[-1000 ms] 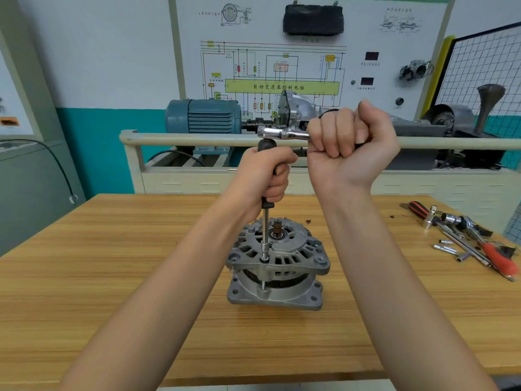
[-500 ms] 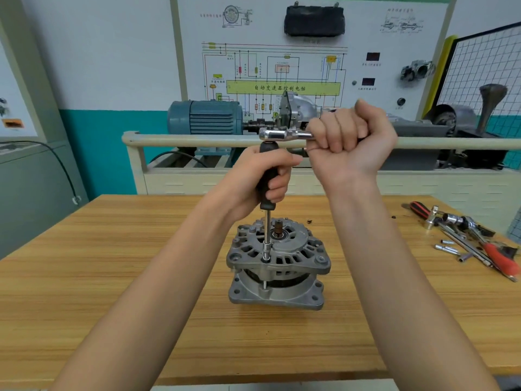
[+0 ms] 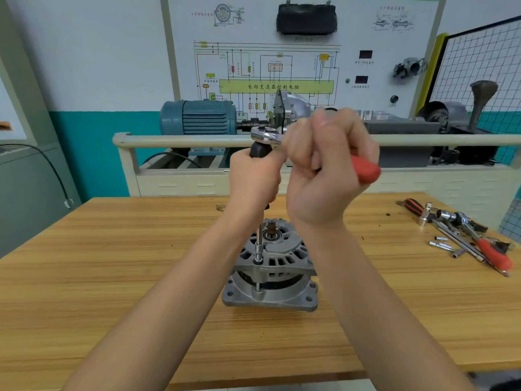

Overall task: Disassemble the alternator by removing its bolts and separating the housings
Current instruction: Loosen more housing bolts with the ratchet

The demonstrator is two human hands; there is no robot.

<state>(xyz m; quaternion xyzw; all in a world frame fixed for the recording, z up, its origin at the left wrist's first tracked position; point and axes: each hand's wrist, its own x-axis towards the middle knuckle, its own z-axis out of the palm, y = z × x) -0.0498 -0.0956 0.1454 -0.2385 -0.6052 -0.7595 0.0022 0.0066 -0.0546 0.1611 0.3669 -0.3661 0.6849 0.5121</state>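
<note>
On bench (image 3: 112, 277), alternator (image 3: 272, 273) upright. Left hand (image 3: 253, 179) clamped round black extension grip (image 3: 260, 149); right hand (image 3: 328, 170) fisted on red ratchet handle (image 3: 366, 170). Socket (image 3: 258, 253) seated on bolt.

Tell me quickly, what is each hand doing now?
Left hand: closed around the black extension handle above the alternator.
Right hand: closed around the ratchet's red handle.

Bright, even indoor light, soft shadows; wide-angle bending at edges, right hand (image 3: 328, 167) motion-blurred.
</note>
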